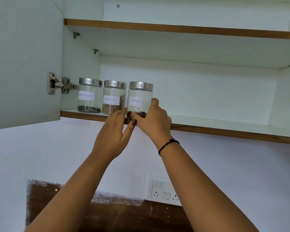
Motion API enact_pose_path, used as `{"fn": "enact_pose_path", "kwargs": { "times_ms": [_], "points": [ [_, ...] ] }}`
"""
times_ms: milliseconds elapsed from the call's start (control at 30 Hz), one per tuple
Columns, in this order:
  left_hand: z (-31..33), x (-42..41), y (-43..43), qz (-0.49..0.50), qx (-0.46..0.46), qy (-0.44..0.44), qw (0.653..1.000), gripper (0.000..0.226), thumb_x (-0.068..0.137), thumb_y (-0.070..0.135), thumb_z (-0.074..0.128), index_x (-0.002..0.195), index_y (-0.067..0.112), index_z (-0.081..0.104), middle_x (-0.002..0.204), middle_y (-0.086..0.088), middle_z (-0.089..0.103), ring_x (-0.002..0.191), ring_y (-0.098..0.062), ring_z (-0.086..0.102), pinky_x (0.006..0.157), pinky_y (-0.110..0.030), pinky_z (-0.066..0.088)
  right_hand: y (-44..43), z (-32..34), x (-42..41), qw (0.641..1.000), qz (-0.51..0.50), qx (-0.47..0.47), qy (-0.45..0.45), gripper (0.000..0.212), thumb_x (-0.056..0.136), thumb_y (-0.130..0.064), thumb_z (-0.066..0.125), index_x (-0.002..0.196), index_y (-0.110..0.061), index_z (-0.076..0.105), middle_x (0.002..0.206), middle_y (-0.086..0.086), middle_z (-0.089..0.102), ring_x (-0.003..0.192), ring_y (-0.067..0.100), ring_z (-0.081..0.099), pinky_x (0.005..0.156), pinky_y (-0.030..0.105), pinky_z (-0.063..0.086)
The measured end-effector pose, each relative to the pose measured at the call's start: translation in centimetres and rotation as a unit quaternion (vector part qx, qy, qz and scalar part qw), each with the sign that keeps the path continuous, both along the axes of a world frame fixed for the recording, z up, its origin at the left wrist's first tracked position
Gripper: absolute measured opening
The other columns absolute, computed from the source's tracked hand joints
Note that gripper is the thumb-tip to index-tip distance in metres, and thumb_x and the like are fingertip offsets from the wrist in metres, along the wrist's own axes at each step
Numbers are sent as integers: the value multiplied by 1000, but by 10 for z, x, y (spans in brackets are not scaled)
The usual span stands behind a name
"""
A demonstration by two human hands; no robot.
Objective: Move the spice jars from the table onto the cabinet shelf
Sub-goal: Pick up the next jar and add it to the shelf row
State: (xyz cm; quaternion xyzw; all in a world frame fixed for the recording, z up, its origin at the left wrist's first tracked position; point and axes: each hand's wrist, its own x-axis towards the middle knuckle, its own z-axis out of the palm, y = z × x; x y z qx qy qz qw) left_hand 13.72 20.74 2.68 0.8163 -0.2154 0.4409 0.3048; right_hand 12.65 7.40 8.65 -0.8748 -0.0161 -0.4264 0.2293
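Note:
Three glass spice jars with steel lids stand in a row at the left end of the lower cabinet shelf (224, 129). From the left they are labelled Black Pepper (90, 96), Cinnamon (114, 96) and Cloves (139, 97). My right hand (154, 121) grips the Cloves jar, fingers round its right side and thumb on its lower front. My left hand (112, 136) reaches up beside it. Its fingertips touch the base between the Cinnamon and Cloves jars, and its thumb lies against the shelf's brown edge. The table is out of view.
The cabinet door (23, 64) hangs open at the left on a steel hinge (60, 84). An upper shelf (174, 29) runs overhead. The lower shelf stretches bare to the right of the jars. A switch and socket panel (164, 190) sits on the wall below.

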Motion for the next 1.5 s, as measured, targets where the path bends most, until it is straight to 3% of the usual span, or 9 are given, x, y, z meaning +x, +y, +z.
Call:
{"fn": "enact_pose_path", "kwargs": {
  "times_ms": [167,667,900,1000,1067,1200,1300,1367,1500],
  "points": [
    [-3,3,-2,22,5,-7,1000,65,98,55,30,148,16,44,150,-2,46,140,-17,38,105,-23,29,0,0,4,999,-31,-26,14,70,82,-70,58,122,-13,46,108,5,67,107,28,59,87,41,46],
    [-5,10,-6,35,4,-29,999,63,100,54,27,142,14,53,136,-3,56,128,-17,47,103,-29,39,3,-4,4,996,-75,-51,-2,60,89,-67,51,112,-12,53,101,4,66,103,26,57,77,36,34],
    [-2,7,-6,19,-5,-16,1000,62,100,54,30,143,16,53,137,-2,56,129,-17,47,104,-28,37,2,0,4,998,-56,-23,22,65,86,-68,55,116,-11,49,108,7,66,107,28,57,84,39,44],
    [2,0,-2,-22,-20,-3,1000,60,99,57,33,141,19,52,138,0,56,129,-16,48,103,-30,41,-2,-2,-7,1000,-8,1,-23,61,89,-62,55,120,-10,46,109,8,66,106,28,58,83,41,52],
    [6,-8,1,-56,-47,9,997,51,101,50,41,142,20,51,141,1,55,128,-14,49,99,-23,37,-6,-6,-21,997,38,11,-70,50,93,-53,55,121,-11,52,106,5,66,101,25,59,79,39,55],
    [10,-37,0,-131,-115,-23,984,41,101,49,44,129,26,62,125,10,63,108,3,56,88,-13,44,-16,-16,-55,979,128,45,-153,19,94,-34,60,93,-17,69,86,-7,69,78,11,63,66,30,56],
    [10,-63,-7,-198,-167,-40,965,36,100,44,45,119,26,68,111,13,68,107,0,61,88,-11,46,-20,-23,-84,959,210,97,-162,14,94,-20,62,86,-16,72,77,-8,69,70,9,63,60,22,53],
    [8,-77,-12,-236,-202,-30,950,32,99,41,47,114,26,70,107,8,70,106,-6,64,88,-14,49,-23,-28,-102,943,261,132,-161,14,94,-15,62,86,-14,73,76,-4,71,70,12,64,62,22,53],
    [-5,-94,-19,-274,-229,4,934,29,97,41,49,109,27,71,103,3,73,102,-19,67,90,-35,56,-30,-40,-132,924,311,178,-130,14,94,-15,62,90,-12,75,79,0,73,78,18,68,72,36,59]
  ]
}}
